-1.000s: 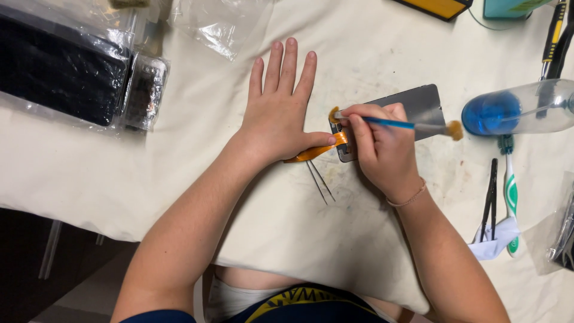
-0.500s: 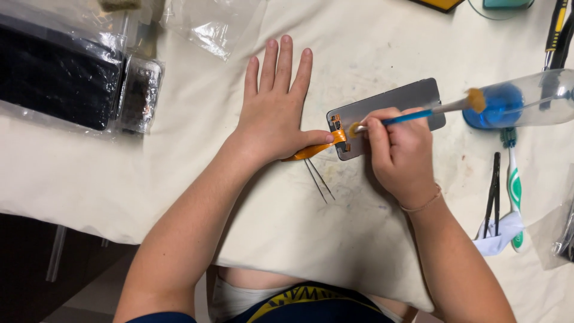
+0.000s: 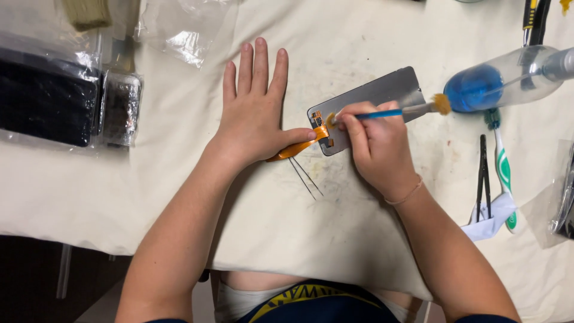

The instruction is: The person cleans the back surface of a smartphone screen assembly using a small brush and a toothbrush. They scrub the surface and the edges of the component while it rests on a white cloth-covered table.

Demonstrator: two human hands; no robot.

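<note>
A grey phone panel (image 3: pixel 382 96) lies tilted on the white cloth (image 3: pixel 335 227) at centre, with an orange flex ribbon (image 3: pixel 296 149) trailing from its lower left corner. My left hand (image 3: pixel 254 113) rests flat on the cloth, fingers spread, its thumb pressing the ribbon near that corner. My right hand (image 3: pixel 379 146) grips a blue-handled brush (image 3: pixel 388 112) that lies across the panel, one tufted end at the panel's corner and the other tuft pointing right. Thin metal tweezers (image 3: pixel 306 177) lie just below the ribbon.
A clear bottle with blue liquid (image 3: pixel 499 81) lies at right. Black tweezers (image 3: pixel 483 173), a green toothbrush (image 3: pixel 502 167) and a white cloth scrap (image 3: pixel 490 218) sit below it. Bagged black parts (image 3: pixel 48 101) are at left, a plastic bag (image 3: pixel 179 36) at top.
My right hand has shifted the brush, its handle swinging from level to slightly raised and back. The left hand has stayed flat, thumb on the ribbon.
</note>
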